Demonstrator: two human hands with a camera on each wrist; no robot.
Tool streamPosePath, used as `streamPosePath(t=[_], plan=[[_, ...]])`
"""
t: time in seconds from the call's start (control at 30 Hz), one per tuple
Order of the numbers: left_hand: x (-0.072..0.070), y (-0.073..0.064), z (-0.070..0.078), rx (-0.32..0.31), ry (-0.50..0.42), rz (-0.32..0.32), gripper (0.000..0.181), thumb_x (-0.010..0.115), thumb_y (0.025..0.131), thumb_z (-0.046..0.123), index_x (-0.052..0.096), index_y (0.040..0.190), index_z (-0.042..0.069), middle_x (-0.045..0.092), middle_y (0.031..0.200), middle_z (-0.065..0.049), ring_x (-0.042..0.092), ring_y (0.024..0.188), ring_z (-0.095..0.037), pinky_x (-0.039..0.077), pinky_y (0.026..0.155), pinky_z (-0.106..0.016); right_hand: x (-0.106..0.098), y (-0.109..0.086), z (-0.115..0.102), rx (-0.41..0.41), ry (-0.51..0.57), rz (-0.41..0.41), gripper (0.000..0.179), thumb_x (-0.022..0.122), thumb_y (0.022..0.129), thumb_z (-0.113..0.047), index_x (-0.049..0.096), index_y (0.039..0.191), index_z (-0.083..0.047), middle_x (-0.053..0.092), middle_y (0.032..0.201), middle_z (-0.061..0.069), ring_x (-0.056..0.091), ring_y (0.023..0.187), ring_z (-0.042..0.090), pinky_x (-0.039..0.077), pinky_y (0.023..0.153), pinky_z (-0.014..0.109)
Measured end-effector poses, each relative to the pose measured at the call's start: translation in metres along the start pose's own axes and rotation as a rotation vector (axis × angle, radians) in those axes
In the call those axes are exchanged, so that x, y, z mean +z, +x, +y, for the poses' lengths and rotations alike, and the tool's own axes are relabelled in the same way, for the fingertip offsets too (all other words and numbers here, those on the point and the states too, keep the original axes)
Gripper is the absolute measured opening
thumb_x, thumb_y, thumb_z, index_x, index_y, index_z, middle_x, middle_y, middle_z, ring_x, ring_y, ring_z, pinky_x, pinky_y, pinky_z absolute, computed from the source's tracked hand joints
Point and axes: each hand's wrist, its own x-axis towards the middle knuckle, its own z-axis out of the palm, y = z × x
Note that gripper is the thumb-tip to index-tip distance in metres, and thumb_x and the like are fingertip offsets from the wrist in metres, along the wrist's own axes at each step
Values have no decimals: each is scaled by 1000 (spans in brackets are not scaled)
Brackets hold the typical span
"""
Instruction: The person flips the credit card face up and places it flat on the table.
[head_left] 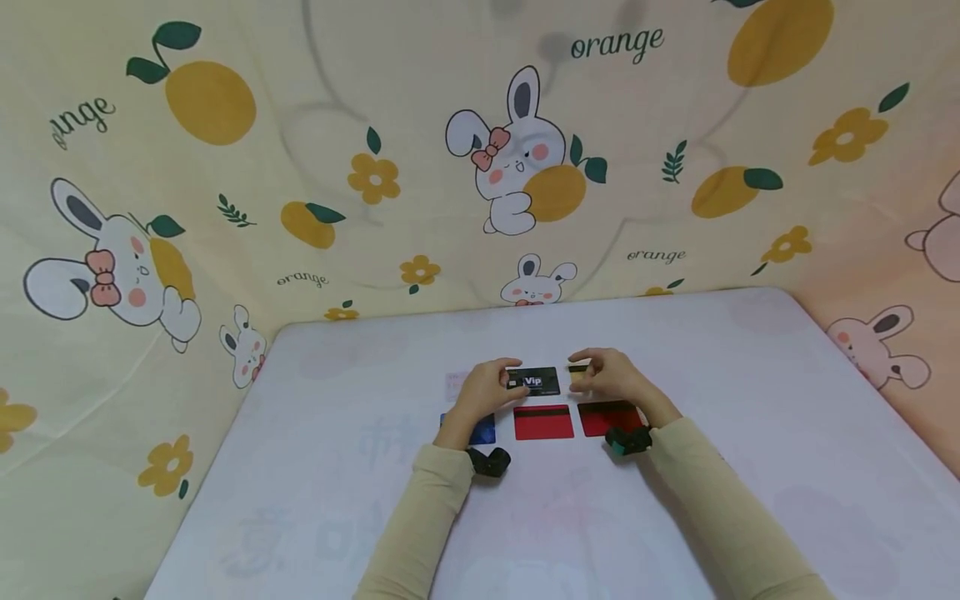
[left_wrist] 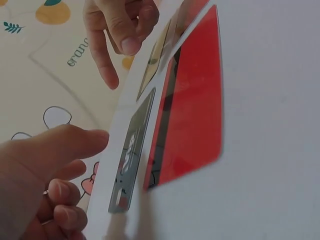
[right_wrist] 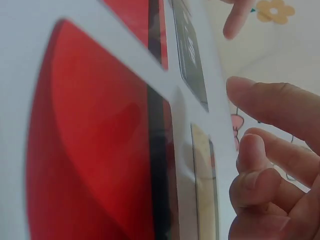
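1. Far left, a pale pink card (head_left: pixel 455 383) is lying on the surface (head_left: pixel 337 500), partly hidden behind the left hand (head_left: pixel 482 388). A blue card (head_left: pixel 484 429) is sitting nearer, with the wrist covering part of it.
2. That left hand is hovering around the left end of the black card (head_left: pixel 536 381), thumb and fingers apart. They're not clamping anything; whether a tip is grazing an edge, I can't tell.
3. The black card is lying flat, "Vip" facing up. I'm guessing light, stiff, slick plastic, so pressing on the face is probably just going to skate it around. I'd be going for the two long edges, or lifting one edge with a nail first.
4. Just nearer, the left red card (head_left: pixel 543 423) is showing its dark stripe. Looks glossy, so likely just as slidey.
5. The gold card (head_left: pixel 577 377) is lying right of the black one, partly under the right hand (head_left: pixel 613 377). Same deal, I'm thinking: hardly fragile, but thin and flush, so opposite edges are the spot.
6. The right hand's thumb and fingers are also hanging apart, not gripping. The right red card (head_left: pixel 602 419) is lying nearer, just below it.
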Motion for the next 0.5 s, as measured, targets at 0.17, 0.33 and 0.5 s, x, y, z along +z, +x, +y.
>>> streamPosePath(t=[0.17,0.33,0.5], plan=[[3,2,7,-2,-24,-18,47,75,82,23,63,125,7,40,64,6,36,59,-6,27,57,-17,-8,-5,5,-8,-20,8,53,77,81,-22,60,126,-2,56,74,7,47,71,17,39,62,26],[9,5,14,8,-42,-25,46,74,84,25,63,125,7,39,63,7,35,58,-6,26,55,-17,-14,-11,14,-15,-19,17,52,76,81,-21,59,126,1,55,72,5,46,69,16,38,59,25],[16,8,18,29,-56,-16,47,73,84,25,62,127,8,39,64,7,34,58,-5,27,55,-17,-19,-15,23,-18,-5,24,52,76,81,-20,59,125,1,54,72,4,46,68,15,37,59,23]])
